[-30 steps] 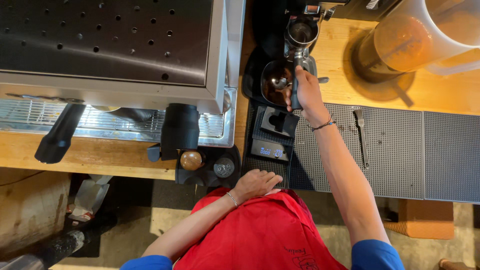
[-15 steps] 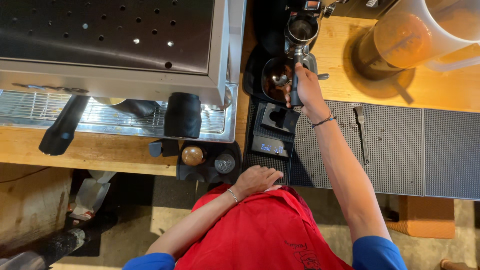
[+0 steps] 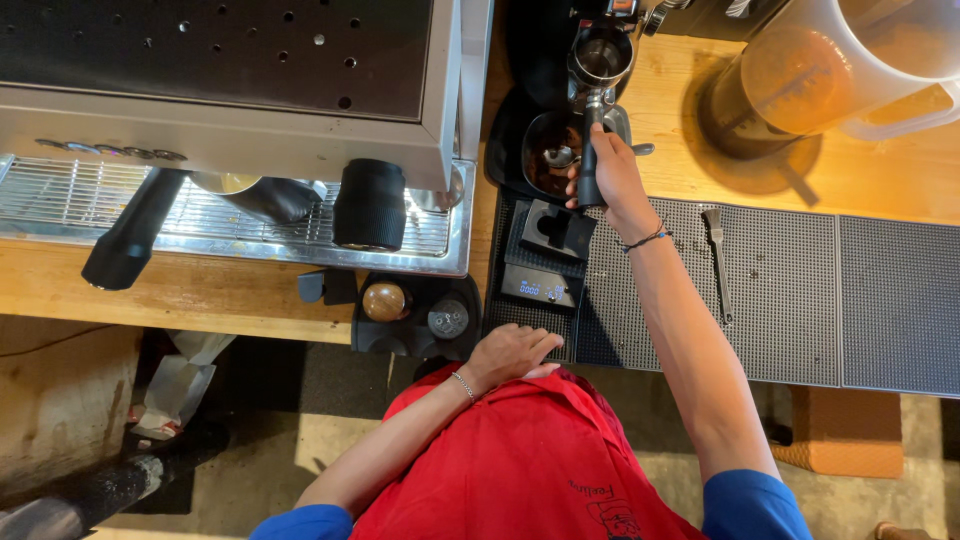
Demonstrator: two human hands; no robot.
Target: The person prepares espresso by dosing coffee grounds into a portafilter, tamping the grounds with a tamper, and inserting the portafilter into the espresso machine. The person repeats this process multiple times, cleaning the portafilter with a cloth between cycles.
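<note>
Under the grinder spout [image 3: 600,50], the portafilter [image 3: 553,152] sits with dark coffee grounds in its basket, and the right hand [image 3: 610,175] has its fingers closed around the black handle. Left hand [image 3: 512,352] rests with loosely curled fingers, holding nothing, at the table [image 3: 200,290] edge just beside the small black scale [image 3: 540,287] and the tamper tray [image 3: 415,315] with two round tampers. Espresso machine [image 3: 230,90] stands to the left with a metal pitcher on its drip grate, while a plastic jug [image 3: 830,65] of brown liquid stands well off right, above grey mats [image 3: 800,290] with a small tool lying on them.
</note>
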